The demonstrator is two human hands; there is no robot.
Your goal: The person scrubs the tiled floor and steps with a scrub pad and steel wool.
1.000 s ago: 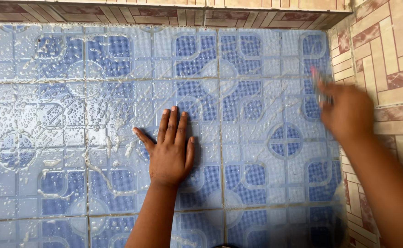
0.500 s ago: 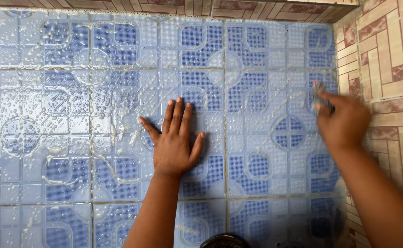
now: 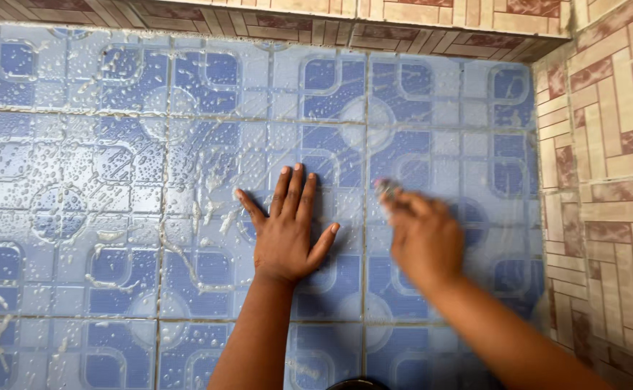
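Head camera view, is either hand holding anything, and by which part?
The left hand holds nothing; it lies flat, fingers spread, on the wet blue tiled floor. The right hand is motion-blurred, so any grip cannot be told.

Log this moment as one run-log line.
left hand: flat on soapy blue tiled floor | right hand: blurred, on floor beside it | held item: unclear

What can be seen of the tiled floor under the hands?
The tiled floor is blue and pale patterned square tiles with light grout lines, wet and streaked with soapy foam, most heavily toward the left. The left hand lies flat on it, fingers spread. The blurred right hand is over it. Brown brick-pattern wall tiles border it.
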